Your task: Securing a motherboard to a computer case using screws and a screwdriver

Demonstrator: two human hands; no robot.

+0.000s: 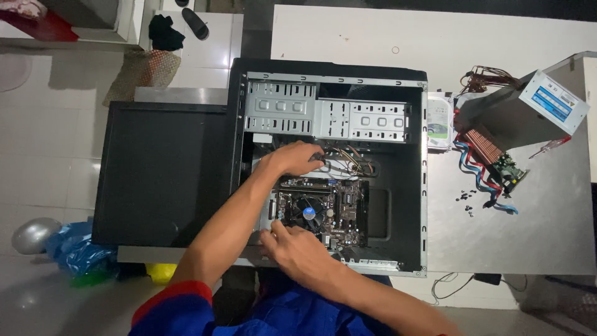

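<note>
Head view. An open computer case (329, 68) lies on its side on a white table (472, 37), its interior facing up. All positions below are given relative to this case.

Inside the case, toward its near half, sits a dark motherboard (345, 208) with a round cooler fan (309, 213) at its middle. Beyond the board, a bundle of coloured cables (351, 158) lies loose on the case floor. At the far end of the case stands a grey metal drive cage (329, 115).

The left hand (292, 158) reaches into the case just beyond the motherboard, fingers curled and closed at the near end of the cable bundle; whether it pinches a cable or a connector cannot be told. The right hand (292, 246) rests at the near left corner of the motherboard, fingers bent and pressed to the board edge; what it grips, if anything, cannot be told.

Left of the case lies its black side panel (161, 174), flat. Right of the case: a hard drive (438, 121) just beside the wall, a grey power supply (528, 109) further out, blue flat cables (482, 180), and small dark screws (466, 202) scattered on the table.
</note>
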